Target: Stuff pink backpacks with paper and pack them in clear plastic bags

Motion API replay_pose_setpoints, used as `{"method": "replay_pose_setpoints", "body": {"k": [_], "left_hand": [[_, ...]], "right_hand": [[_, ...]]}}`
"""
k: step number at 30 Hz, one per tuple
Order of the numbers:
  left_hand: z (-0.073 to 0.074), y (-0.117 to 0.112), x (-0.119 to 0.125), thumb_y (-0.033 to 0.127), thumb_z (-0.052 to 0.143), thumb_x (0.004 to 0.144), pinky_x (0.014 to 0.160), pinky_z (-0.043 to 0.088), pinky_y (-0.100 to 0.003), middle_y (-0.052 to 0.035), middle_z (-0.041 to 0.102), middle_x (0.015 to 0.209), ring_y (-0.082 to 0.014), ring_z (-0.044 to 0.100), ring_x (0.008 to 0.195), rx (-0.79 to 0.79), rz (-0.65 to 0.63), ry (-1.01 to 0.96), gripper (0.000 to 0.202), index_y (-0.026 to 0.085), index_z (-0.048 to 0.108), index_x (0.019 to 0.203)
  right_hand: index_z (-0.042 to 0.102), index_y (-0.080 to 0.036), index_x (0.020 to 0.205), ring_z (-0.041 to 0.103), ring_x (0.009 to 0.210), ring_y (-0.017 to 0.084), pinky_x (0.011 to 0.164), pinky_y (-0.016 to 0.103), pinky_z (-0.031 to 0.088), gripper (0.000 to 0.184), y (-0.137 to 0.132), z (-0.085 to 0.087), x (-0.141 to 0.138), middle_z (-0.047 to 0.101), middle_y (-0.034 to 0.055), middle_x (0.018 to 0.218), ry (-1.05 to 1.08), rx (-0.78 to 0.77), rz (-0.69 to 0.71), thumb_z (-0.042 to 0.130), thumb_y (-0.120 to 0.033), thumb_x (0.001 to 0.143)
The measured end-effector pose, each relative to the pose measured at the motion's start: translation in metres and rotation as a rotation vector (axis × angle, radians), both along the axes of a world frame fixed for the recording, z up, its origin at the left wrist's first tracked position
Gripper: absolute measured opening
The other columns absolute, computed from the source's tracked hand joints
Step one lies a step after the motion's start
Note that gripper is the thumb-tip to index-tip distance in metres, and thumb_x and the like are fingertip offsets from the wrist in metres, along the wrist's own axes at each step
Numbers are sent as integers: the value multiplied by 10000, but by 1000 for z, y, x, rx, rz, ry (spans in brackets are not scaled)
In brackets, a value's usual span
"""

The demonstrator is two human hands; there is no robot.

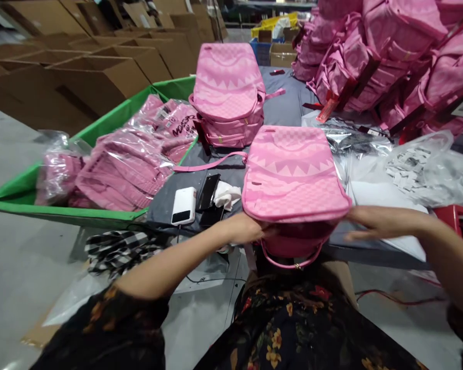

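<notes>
A pink checkered backpack (293, 174) with a shark-teeth pattern is raised in front of me, its pink strap (212, 162) trailing left across the table. My left hand (249, 228) grips its lower left edge, with the fingers hidden behind the bag. My right hand (381, 223) is blurred and lies flat at the lower right corner of the bag. A matching backpack (227, 97) stands farther along the grey-covered table (281, 100). Close to my left hand lie a white power bank (183, 205), a black phone (207, 191) and a white cloth (227, 195).
A green bin (61, 209) holds pink items in clear plastic (123, 169). Several pink backpacks (386, 51) are heaped at the back right, with plastic bags of white tags (428, 169) below them. Cardboard boxes (100, 77) fill the back left, and a red object (453, 221) sits at the right.
</notes>
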State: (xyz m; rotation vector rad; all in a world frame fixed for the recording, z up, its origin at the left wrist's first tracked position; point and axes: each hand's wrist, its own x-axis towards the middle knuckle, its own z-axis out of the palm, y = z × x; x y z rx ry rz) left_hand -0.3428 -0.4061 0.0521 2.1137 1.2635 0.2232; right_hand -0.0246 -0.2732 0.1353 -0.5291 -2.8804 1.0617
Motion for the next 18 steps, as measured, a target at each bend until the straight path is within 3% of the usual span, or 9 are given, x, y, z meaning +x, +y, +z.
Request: {"method": "replay_pose_setpoints", "body": {"k": [2, 3, 4, 7, 9, 11, 13, 15, 18], "left_hand": [[5, -27, -20, 551, 513, 984, 1110, 466, -350, -68, 680, 1373, -254, 623, 1279, -163, -87, -250, 508, 251, 652, 1369], [2, -36, -29, 582, 540, 966, 1059, 507, -362, -81, 727, 1281, -253, 678, 1184, -207, -37, -416, 510, 241, 688, 1314], [-7, -41, -37, 613, 554, 948, 1000, 543, -378, -93, 764, 1165, -248, 717, 1074, -191, 112, -584, 517, 221, 722, 1241], [-53, -24, -45, 641, 537, 927, 890, 579, -395, -93, 767, 939, -210, 717, 861, 200, 955, -903, 533, 173, 734, 1087], [-88, 4, -39, 551, 632, 874, 966, 549, -400, -106, 754, 1064, -218, 700, 973, 314, 1201, -916, 463, 167, 709, 1122], [-114, 30, -31, 438, 600, 895, 1052, 501, -419, -124, 723, 1194, -238, 663, 1117, 322, 1257, -876, 385, 164, 695, 1148], [-127, 47, -26, 343, 523, 928, 1132, 438, -438, -130, 684, 1298, -250, 606, 1245, 333, 1235, -830, 359, 169, 681, 1200], [-131, 54, -26, 282, 496, 934, 1191, 373, -445, -114, 643, 1384, -250, 546, 1334, 353, 1155, -781, 378, 193, 661, 1262], [-131, 57, -26, 233, 543, 906, 1215, 345, -437, -88, 617, 1419, -248, 521, 1357, 356, 1049, -732, 384, 224, 652, 1274]], "right_hand": [[817, -324, 1012, 701, 650, 179, 571, 265, 551, 278, 1, 27, 10, 757, 33, 781, -116, -163, 89, 681, -541, 903], [815, -329, 1021, 699, 642, 178, 568, 263, 540, 267, 1, 34, 7, 753, 33, 763, -131, -198, 76, 641, -515, 939], [812, -315, 1009, 690, 627, 174, 565, 263, 527, 281, 1, 36, -2, 745, 33, 741, -124, -203, 60, 599, -494, 969], [769, -200, 970, 671, 671, 162, 627, 260, 495, 299, 2, 8, -71, 733, 53, 792, -73, -1, 8, 538, -387, 998], [731, -138, 1058, 687, 792, 189, 687, 268, 490, 231, 2, -23, -134, 739, 115, 976, -157, 261, -55, 598, -292, 949], [684, -109, 1164, 700, 907, 245, 716, 293, 502, 297, 4, -49, -189, 693, 177, 1149, -256, 456, -118, 588, -285, 945], [655, -92, 1208, 702, 957, 282, 713, 312, 517, 316, 7, -65, -226, 661, 205, 1185, -330, 560, -134, 523, -255, 971], [653, -83, 1194, 699, 960, 285, 703, 311, 521, 297, 9, -71, -240, 658, 209, 1149, -369, 612, -88, 480, -183, 975], [662, -83, 1139, 680, 895, 240, 706, 296, 500, 276, 1, -71, -232, 663, 192, 1105, -319, 671, 36, 438, -98, 979]]}}
